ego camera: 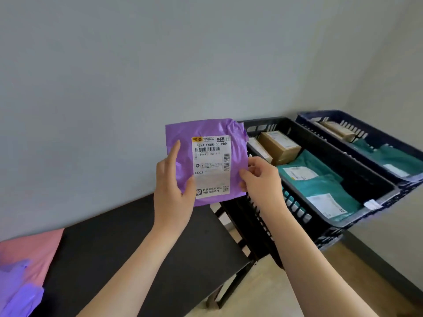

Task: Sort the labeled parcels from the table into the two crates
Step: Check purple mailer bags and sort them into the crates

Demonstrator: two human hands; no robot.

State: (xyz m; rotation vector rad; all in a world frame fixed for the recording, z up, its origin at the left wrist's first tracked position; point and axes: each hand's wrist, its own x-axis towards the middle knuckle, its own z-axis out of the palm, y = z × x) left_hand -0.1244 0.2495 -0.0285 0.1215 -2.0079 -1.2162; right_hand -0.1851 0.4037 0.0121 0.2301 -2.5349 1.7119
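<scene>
A purple plastic parcel (235, 156) with a white shipping label facing me is held up in front of the wall. My left hand (172, 191) grips its left edge, index finger lying up along the front. My right hand (261, 179) pinches its lower right edge. To the right stand two crates side by side: a black crate (320, 143) with brown boxes and green mailers inside, and a dark blue crate (375, 131) further right with a brown box and green mailers. The black table (128, 243) lies below my arms.
A pink parcel (29, 255) and another purple parcel (16, 289) lie at the table's left end. A grey wall runs behind everything. Beige floor shows at the lower right, beside the table's leg and under the crates.
</scene>
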